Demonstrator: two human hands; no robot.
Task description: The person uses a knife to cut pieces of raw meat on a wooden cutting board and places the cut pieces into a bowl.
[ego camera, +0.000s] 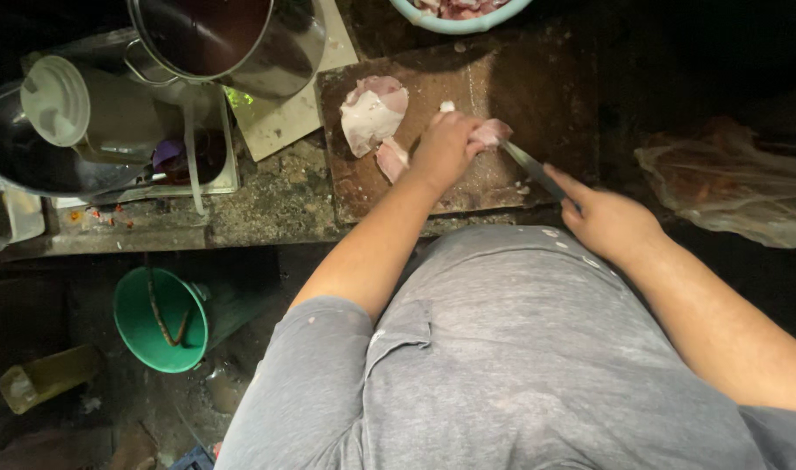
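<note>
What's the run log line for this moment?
left hand: pins meat piece | right hand: holds knife | blade at meat | cutting board

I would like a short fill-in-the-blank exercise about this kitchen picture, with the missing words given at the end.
1. The right hand holds a ____ by its handle.
2. The left hand presses a piece of raw meat onto the brown cutting ____.
3. On the floor stands a bucket whose colour is ____.
4. The person's shirt is ____.

Missing words: knife; board; green; grey
</note>
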